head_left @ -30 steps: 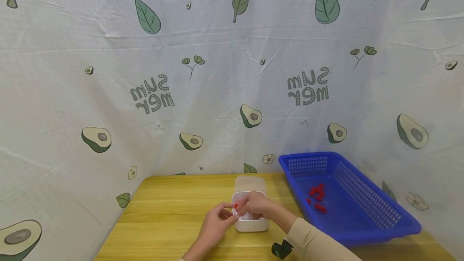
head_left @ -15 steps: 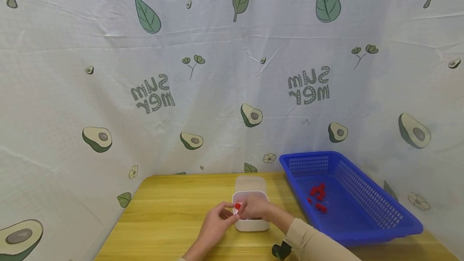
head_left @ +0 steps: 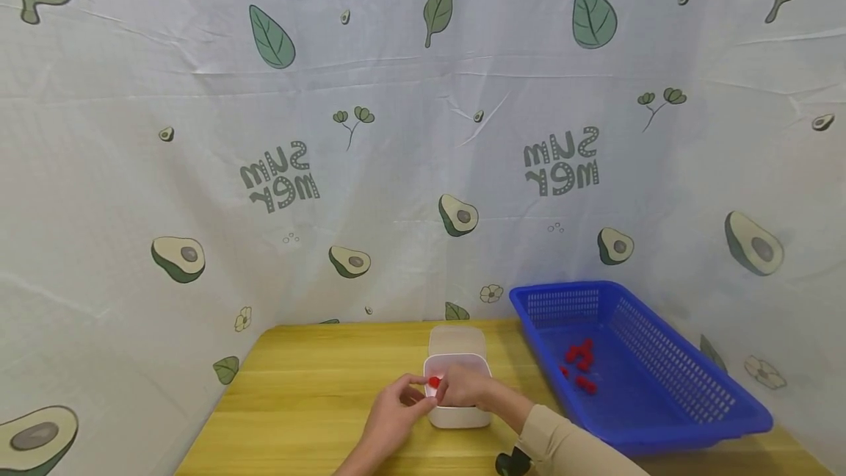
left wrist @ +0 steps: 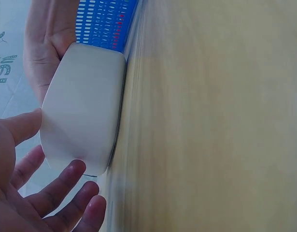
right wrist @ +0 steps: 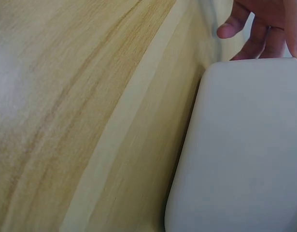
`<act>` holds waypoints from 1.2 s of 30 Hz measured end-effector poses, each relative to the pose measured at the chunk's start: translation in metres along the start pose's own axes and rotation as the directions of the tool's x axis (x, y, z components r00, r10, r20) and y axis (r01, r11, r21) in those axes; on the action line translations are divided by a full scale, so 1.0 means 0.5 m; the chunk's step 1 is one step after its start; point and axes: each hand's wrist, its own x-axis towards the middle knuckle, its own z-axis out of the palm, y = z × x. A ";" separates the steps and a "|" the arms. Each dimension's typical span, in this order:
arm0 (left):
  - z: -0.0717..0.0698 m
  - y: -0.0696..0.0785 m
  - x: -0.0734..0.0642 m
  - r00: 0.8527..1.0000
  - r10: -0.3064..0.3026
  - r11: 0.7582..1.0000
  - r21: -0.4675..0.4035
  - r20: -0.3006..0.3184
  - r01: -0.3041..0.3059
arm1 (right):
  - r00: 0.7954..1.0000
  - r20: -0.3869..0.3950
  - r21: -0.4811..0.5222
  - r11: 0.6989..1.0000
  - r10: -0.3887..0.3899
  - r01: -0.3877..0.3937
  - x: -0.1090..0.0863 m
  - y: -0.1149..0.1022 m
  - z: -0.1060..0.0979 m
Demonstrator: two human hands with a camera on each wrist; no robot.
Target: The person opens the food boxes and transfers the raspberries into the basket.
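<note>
A small white box [head_left: 460,418] stands on the table with its lid [head_left: 457,341] tipped back behind it. At its left rim is my left hand [head_left: 388,417]; thumb and forefinger touch the edge, and the other fingers spread loosely beside the wall in the left wrist view. My right hand [head_left: 465,386] reaches into the box from the right with bent fingers. Its fingertips are hidden behind the wall, so I cannot tell what they hold. Between the hands, at the inner left side of the box, shows a small red piece [head_left: 434,381].
A large blue plastic basket [head_left: 641,391] sits at the right, with several red pieces [head_left: 581,353] in its left part. The wooden table [head_left: 317,380] extends left of the box. A patterned cloth [head_left: 396,167] hangs behind. Something black [head_left: 512,463] is by the right sleeve.
My right hand has gone a little deeper into the box, and more of the red piece shows. The left hand stays at the rim. The head view has tilted up slightly.
</note>
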 end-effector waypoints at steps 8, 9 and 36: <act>0.000 -0.002 0.006 1.000 -0.031 0.999 0.012 -0.002 0.031 | 0.999 0.037 -0.044 0.999 -0.018 0.020 0.002 -0.002 -0.003; 0.000 -0.001 0.006 1.000 -0.028 1.000 0.012 -0.003 0.028 | 0.999 0.042 -0.062 0.998 -0.022 0.025 0.002 -0.002 -0.003; -0.003 0.005 0.005 0.999 -0.033 0.999 0.032 0.004 0.032 | 0.963 -0.238 -0.312 0.928 0.130 -0.203 -0.014 -0.055 -0.049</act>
